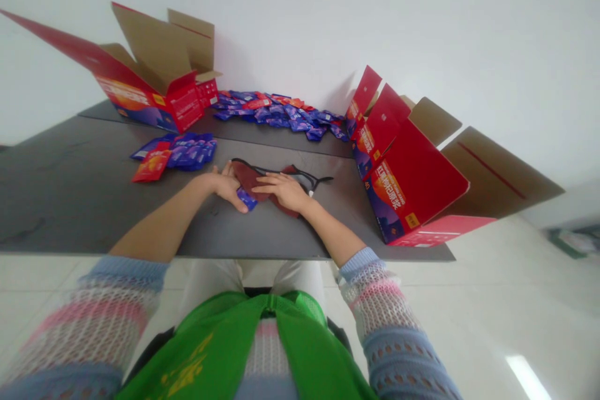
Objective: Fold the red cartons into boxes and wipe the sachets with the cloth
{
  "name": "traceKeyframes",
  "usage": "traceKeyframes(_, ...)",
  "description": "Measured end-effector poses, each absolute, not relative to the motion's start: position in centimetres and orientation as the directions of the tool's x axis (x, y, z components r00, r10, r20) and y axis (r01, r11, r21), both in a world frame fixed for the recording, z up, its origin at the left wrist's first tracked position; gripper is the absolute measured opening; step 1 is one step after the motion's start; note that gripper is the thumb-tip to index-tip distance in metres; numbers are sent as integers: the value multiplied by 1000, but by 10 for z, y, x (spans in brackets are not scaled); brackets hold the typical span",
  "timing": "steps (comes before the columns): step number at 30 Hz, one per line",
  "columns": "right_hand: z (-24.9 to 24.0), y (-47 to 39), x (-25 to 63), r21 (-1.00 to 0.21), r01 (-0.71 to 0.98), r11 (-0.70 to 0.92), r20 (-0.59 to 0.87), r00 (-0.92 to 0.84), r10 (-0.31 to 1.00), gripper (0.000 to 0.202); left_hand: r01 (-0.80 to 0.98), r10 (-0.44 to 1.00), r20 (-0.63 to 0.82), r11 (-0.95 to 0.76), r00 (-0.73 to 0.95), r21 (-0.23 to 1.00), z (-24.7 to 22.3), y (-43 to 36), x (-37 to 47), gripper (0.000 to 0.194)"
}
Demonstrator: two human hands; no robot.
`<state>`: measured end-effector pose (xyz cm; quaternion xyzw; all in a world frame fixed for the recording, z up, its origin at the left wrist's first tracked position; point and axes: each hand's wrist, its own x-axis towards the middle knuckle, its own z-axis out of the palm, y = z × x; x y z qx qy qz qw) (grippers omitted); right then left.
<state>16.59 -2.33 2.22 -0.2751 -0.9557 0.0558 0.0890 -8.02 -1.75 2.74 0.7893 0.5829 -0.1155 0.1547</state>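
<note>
At the middle of the grey table, my left hand (226, 187) grips a small blue-purple packet (247, 199), its thumb on top. A dark red cloth (244, 177) with black cords (304, 174) lies partly over that packet. My right hand (284, 190) rests flat on the cloth with its fingers stretched out to the left. To the left of my hands is a small group of blue packets (192, 151) with a red-orange packet (153, 162) on its near side.
A long pile of blue and red packets (281, 114) lies along the wall. Open red cartons stand at the back left (140, 97) and on the right (398, 181), flaps spread outward. The table's front edge (262, 257) is close to my body.
</note>
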Motion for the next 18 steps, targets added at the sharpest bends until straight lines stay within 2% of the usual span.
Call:
traceKeyframes(2,23,-15,175,-161,593,789,128,-780,613,56,944,882,-335,-314,331,105,40,-25,-71,126)
traceKeyframes(3,23,-11,179,-166,628,760,127,-751,648,57,920,873,-293,-371,391,122,46,-30,-65,117)
traceKeyframes(5,21,-5,188,-187,686,703,143,-689,711,59,874,847,-219,-469,485,126,54,-40,-50,85)
traceKeyframes(8,16,2,198,-262,719,644,206,-610,765,59,895,885,-146,-446,441,1,57,-53,-22,47)
traceKeyframes(10,13,5,201,-347,681,645,265,-588,764,57,924,926,-92,-374,367,-80,55,-58,-6,39)
traceKeyframes(12,11,7,201,-455,596,661,338,-571,748,54,945,950,-28,-313,312,-91,51,-58,2,39)
traceKeyframes(15,10,5,196,-597,460,658,455,-481,749,50,976,974,65,-218,217,9,45,-49,-1,38)
traceKeyframes(16,11,3,194,-627,426,652,491,-433,756,49,978,981,85,-184,177,94,43,-45,-5,36)
traceKeyframes(18,11,-2,188,-661,377,649,548,-349,760,48,921,992,93,-115,86,372,39,-37,-13,31)
